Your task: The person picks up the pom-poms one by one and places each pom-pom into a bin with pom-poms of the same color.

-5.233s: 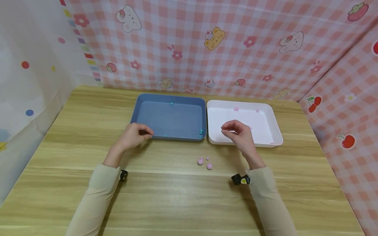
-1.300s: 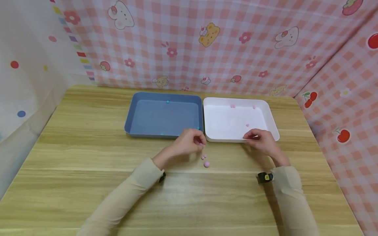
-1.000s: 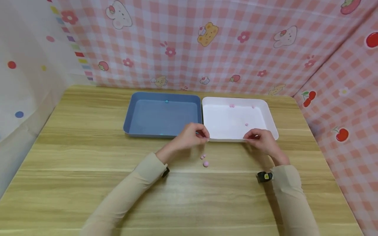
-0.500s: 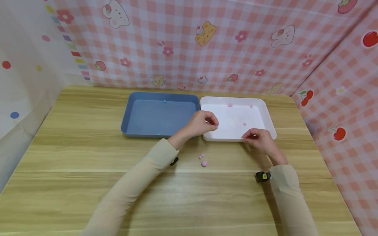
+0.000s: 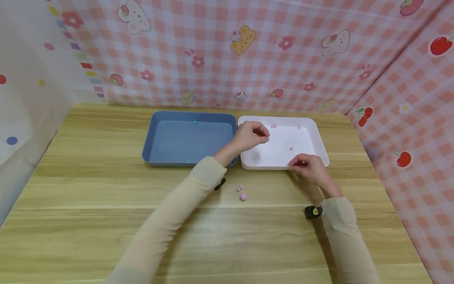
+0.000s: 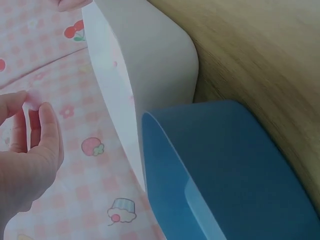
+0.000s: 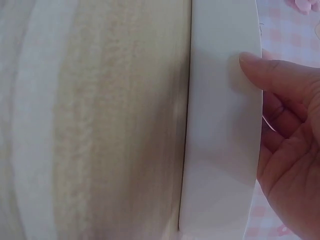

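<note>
My left hand (image 5: 250,136) is raised over the left part of the white tray (image 5: 266,167). Between its thumb and fingertips it pinches a small pink ball (image 6: 33,100), clearest in the left wrist view. My right hand (image 5: 312,169) grips the tray's front rim, the thumb (image 7: 252,67) on the outer wall and the other fingers inside. Several small pink balls (image 5: 291,148) lie in the white tray. On the table in front of the trays sit a larger pink ball (image 5: 242,197) and two smaller ones (image 5: 239,188) close together.
A blue tray (image 5: 188,144) stands left of the white one, their sides nearly meeting. It holds teal balls (image 5: 195,122); its front right corner is hidden behind my left forearm. A checked cloth (image 5: 220,51) hangs behind the wooden table (image 5: 106,197).
My left hand first left the blue tray's rim, then took a pink ball from near the table group and carried it up over the white tray. My right hand moved onto the white tray's rim.
</note>
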`<state>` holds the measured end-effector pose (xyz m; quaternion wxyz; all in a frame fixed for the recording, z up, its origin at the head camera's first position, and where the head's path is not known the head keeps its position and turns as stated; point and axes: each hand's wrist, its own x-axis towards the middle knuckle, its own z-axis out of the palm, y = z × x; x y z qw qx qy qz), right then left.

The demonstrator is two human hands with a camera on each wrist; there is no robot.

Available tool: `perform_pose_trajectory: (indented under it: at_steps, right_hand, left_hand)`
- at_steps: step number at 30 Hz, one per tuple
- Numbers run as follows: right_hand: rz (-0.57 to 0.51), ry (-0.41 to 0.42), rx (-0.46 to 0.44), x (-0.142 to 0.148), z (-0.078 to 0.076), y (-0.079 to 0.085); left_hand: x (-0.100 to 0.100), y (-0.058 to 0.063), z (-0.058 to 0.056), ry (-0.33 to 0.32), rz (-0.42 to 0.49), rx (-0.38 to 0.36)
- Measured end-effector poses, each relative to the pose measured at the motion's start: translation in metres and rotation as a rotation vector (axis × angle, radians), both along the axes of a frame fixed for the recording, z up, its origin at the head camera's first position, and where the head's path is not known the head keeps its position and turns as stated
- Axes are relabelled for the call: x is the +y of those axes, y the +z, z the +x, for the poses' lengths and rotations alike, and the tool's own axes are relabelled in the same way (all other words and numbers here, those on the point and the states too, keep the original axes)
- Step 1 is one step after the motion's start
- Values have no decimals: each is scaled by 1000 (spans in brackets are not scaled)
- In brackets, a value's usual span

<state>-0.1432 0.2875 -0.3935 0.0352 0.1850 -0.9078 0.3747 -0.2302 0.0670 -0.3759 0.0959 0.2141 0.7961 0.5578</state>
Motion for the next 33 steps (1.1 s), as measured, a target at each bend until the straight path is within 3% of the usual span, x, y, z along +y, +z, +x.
perform_pose_trajectory:
  at_steps: [4, 13, 22, 33]
  right_hand:
    - [9, -2, -2, 2, -1, -2]
    - [-14, -7, -23, 20, -16, -32]
    - [-33, -1, -7, 23, -17, -35]
    - [-30, -6, -11, 22, -16, -33]
  left_hand:
    - [6, 0, -5, 25, 25, -17]
    - [17, -8, -15, 66, 34, -26]
    - [25, -11, -21, 91, 28, -45]
    - [22, -11, -20, 97, 27, -61]
